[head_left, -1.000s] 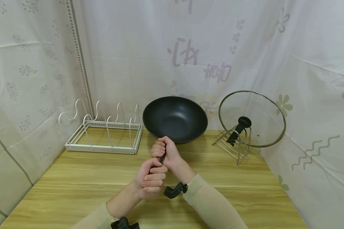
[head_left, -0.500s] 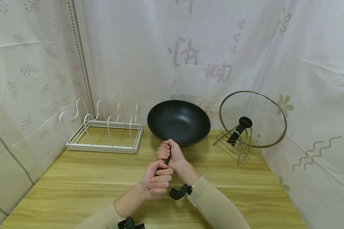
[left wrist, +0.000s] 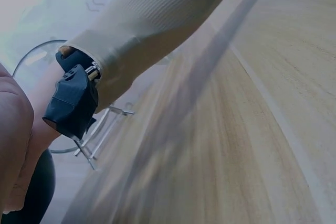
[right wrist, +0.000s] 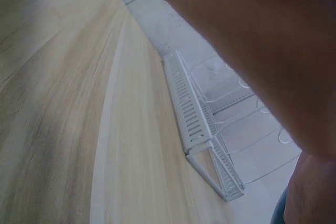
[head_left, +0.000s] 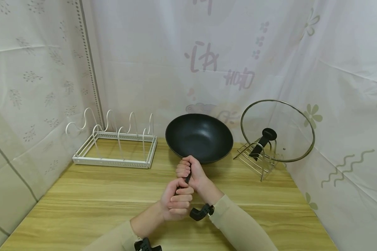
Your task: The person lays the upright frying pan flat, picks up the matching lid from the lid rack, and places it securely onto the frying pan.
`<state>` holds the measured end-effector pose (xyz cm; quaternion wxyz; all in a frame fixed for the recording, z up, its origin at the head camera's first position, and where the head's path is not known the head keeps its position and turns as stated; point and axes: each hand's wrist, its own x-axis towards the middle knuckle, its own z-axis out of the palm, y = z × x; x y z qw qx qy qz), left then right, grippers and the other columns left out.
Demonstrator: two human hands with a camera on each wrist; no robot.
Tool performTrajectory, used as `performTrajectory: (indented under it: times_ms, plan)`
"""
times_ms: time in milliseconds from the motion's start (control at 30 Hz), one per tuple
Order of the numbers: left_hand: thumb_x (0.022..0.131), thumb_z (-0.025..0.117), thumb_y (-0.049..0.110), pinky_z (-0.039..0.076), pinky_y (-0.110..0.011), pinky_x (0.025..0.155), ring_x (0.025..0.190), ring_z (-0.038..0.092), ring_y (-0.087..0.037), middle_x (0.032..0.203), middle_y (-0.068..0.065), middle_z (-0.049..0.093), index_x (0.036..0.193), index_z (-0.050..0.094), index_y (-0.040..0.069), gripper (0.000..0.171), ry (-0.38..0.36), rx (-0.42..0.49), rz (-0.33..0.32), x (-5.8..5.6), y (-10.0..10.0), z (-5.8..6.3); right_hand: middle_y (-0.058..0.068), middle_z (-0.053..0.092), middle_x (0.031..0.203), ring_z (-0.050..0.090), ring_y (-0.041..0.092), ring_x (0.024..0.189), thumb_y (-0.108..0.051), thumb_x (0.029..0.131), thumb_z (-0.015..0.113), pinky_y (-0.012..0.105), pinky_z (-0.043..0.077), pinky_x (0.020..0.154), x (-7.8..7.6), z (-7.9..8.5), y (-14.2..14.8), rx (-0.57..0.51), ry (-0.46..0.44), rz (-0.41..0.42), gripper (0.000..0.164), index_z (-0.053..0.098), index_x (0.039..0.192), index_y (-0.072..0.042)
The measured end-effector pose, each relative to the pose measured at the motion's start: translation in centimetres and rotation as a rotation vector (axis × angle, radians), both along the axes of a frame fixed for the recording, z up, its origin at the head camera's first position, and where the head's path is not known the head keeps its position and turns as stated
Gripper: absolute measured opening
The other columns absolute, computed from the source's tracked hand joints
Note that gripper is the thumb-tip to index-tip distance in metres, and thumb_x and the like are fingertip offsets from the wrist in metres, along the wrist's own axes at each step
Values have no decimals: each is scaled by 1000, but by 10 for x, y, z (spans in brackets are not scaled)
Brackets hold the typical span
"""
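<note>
Both hands hold a black wok (head_left: pixel 199 137) by its handle, the bowl tilted so that its dark inside faces me. My left hand (head_left: pixel 178 200) grips the rear part of the handle (head_left: pixel 188 177). Just ahead of it, my right hand (head_left: pixel 193 172) wraps the handle close to the bowl, thumb on top. Most of the handle is hidden under the fingers. In the left wrist view the wok's dark side (left wrist: pixel 44 187) shows at the lower left, past the hands. Only a sliver of the wok (right wrist: pixel 280 208) appears in the right wrist view.
A white wire pan rack (head_left: pixel 113 162) stands on the wooden table (head_left: pixel 97 202) to the wok's left. On the right, a glass lid (head_left: pixel 312 139) with a black knob leans in a small metal stand (head_left: pixel 261 170). Patterned curtains (head_left: pixel 144 69) enclose the back and sides.
Both hands have carried the wok to the right and a little lower in the head view, keeping their grip on its handle. The rack and lid stay in place.
</note>
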<state>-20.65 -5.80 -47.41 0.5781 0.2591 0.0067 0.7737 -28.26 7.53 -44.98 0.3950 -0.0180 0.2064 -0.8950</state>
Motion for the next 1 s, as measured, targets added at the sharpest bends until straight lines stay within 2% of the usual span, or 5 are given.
performTrajectory:
  times_ms: [467, 667, 867, 1000]
  plan:
    - [104, 43, 29, 19, -17, 39, 39, 24, -4, 52, 10, 24, 69, 28, 23, 39, 9, 6, -31, -3, 10, -10, -8, 40, 54, 40, 5, 45, -25, 116, 22, 18, 42, 47, -2, -10, 10, 45, 5, -15, 47, 24, 70, -22]
    - [104, 44, 29, 19, -16, 39, 39, 24, -4, 53, 11, 23, 69, 27, 24, 39, 8, -7, -26, -3, 13, -13, -8, 40, 54, 41, 6, 45, -27, 116, 21, 19, 43, 47, -2, -13, 13, 39, -24, -16, 50, 29, 66, -22]
    - [103, 45, 29, 19, -16, 39, 39, 24, -3, 53, 11, 22, 69, 27, 24, 38, -1, -15, -26, -2, 14, -16, -7, 42, 54, 40, 7, 45, -23, 114, 29, 20, 43, 46, -1, -17, 15, 51, -41, -26, 49, 31, 66, -21]
    - [103, 44, 29, 19, -16, 40, 39, 24, -3, 53, 11, 23, 69, 27, 23, 38, -13, -14, -31, -1, 15, -18, -7, 42, 54, 41, 7, 45, -25, 115, 27, 20, 43, 46, 0, -20, 16, 58, -45, -26, 50, 32, 65, -21]
